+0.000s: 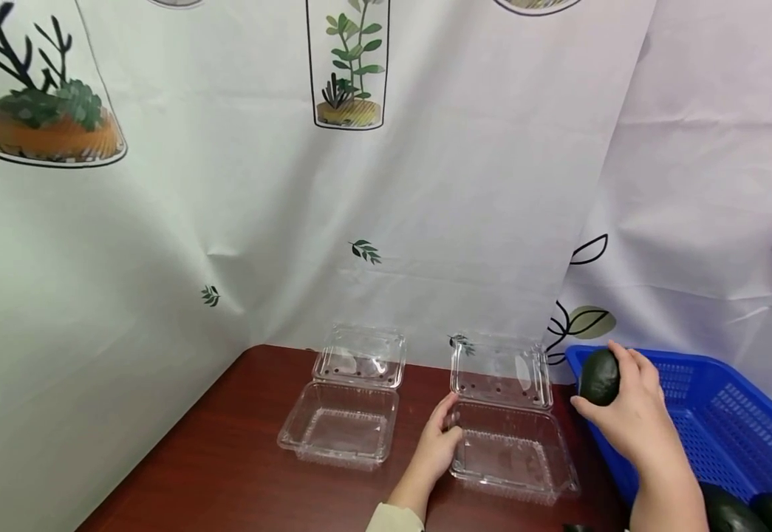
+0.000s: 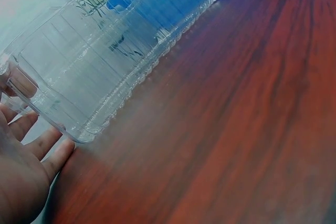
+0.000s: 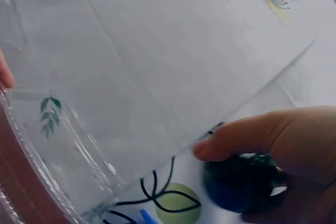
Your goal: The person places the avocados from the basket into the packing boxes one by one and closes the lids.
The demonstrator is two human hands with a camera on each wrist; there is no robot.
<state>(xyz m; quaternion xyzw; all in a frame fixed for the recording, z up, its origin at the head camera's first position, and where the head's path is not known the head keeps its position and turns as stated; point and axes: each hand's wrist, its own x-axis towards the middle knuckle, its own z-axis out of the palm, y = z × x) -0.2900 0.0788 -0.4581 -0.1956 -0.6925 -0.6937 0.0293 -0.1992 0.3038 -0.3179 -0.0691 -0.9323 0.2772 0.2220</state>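
Observation:
My right hand (image 1: pixel 638 414) grips a dark green avocado (image 1: pixel 600 377) between thumb and fingers, raised over the near-left rim of a blue basket (image 1: pixel 685 362). In the right wrist view the avocado (image 3: pixel 239 182) looks dark and blurred under the thumb. My left hand (image 1: pixel 434 451) holds the left edge of the right-hand clear plastic clamshell container (image 1: pixel 512 451), its lid (image 1: pixel 501 373) standing raised behind. The left wrist view shows several fingers (image 2: pixel 44 142) along the container's end wall, with a digit visible through the plastic at the rim.
A second clear clamshell container (image 1: pixel 342 425) sits to the left, lid up. More avocados (image 1: pixel 725 510) lie in the basket's near end. The dark red wooden table (image 1: pixel 219 451) meets a white printed curtain (image 1: pixel 459 207) at its back edge.

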